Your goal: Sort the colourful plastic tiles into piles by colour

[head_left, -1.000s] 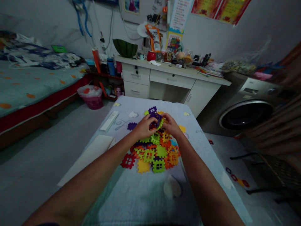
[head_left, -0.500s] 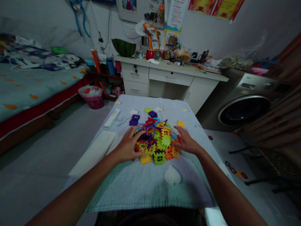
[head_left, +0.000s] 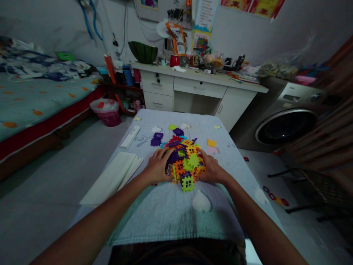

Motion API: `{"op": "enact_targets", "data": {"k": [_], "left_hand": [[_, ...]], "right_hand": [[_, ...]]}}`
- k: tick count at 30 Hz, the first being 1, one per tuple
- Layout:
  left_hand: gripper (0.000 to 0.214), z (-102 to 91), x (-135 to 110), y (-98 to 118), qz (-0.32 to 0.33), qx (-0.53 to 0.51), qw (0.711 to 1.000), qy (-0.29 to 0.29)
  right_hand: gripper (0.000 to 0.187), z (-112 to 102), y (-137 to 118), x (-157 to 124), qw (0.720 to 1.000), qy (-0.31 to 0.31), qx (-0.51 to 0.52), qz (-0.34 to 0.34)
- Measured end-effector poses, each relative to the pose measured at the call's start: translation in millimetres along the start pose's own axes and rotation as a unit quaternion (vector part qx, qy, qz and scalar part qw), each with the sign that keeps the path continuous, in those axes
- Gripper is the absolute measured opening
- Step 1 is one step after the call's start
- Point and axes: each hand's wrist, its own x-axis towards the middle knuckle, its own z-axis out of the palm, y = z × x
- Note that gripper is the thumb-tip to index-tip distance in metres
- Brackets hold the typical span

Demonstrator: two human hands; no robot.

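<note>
Hands and toy pieces on a table. You are cupping a pile of plastic pieces (head_left: pixel 185 163) from both sides: the left hand (head_left: pixel 159 168) is bordering its left flank, and the right hand (head_left: pixel 211 168) is bordering its right. Both hands are curving wide, with the whole pile filling the space between them; neither is visibly pinching a single piece, and you are hiding some fingertips behind the pieces, so their exact grip cannot be told.

The pile is lying straight ahead of you on the table (head_left: pixel 176 224). It is showing no sharp long axis, only a loose spread running away from you, from a green window piece (head_left: pixel 188 183) at the near edge to red pieces (head_left: pixel 176 139) at the far edge. Your hands are thus standing across that line, and neither is lying clearly nearer to the middle.

Outside the pile, a pair of purple pieces (head_left: pixel 156 139) is lying beyond the left hand, which is the nearer one to them, while a yellow piece (head_left: pixel 211 143) is lying apart, beyond the right hand and nearer to it. A white box (head_left: pixel 130 137) and a folded white sheet (head_left: pixel 110 176) are occupying the table's left side.
</note>
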Motion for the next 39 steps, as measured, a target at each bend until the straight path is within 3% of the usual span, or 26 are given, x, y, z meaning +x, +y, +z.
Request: {"op": "enact_targets", "data": {"k": [7, 11, 17, 24, 27, 30, 35, 39], "left_hand": [[0.115, 6.4, 22.1, 3.7, 0.068, -0.058, 0.996, 0.028], [0.114, 10.5, 35.1, 7.4, 0.063, -0.092, 0.993, 0.038], [0.111, 5.4, 51.9, 4.2, 0.049, -0.130, 0.989, 0.041], [0.089, -14.8, 54.7, -2.2, 0.036, -0.113, 0.990, 0.072], [0.084, -22.3, 40.7, -8.2, 0.027, -0.068, 0.996, 0.054], [0.093, -26.1, 18.2, -17.2, -0.022, -0.019, 0.999, 0.023], [0.114, -21.3, -5.5, -25.0, -0.131, 0.030, 0.990, -0.052], [0.111, -12.4, 4.7, -19.6, -0.131, 0.044, 0.989, -0.047]], "right_hand": [[0.120, 0.1, 11.7, 19.5, 0.990, 0.044, 0.136, -0.003], [0.104, -4.9, 10.7, 38.5, 0.985, 0.058, 0.163, 0.003], [0.080, -22.5, -7.4, 71.6, 0.981, 0.070, 0.179, -0.036], [0.079, -24.7, -33.0, 102.0, 0.958, 0.067, 0.262, -0.100], [0.076, -26.4, -21.8, 94.6, 0.967, 0.106, 0.225, -0.050], [0.073, -29.1, 0.2, 73.0, 0.982, 0.144, 0.120, 0.032], [0.081, -21.0, 19.0, 41.6, 0.984, 0.100, 0.029, 0.147], [0.079, -4.9, 6.3, 47.5, 0.983, 0.078, 0.063, 0.150]]}}
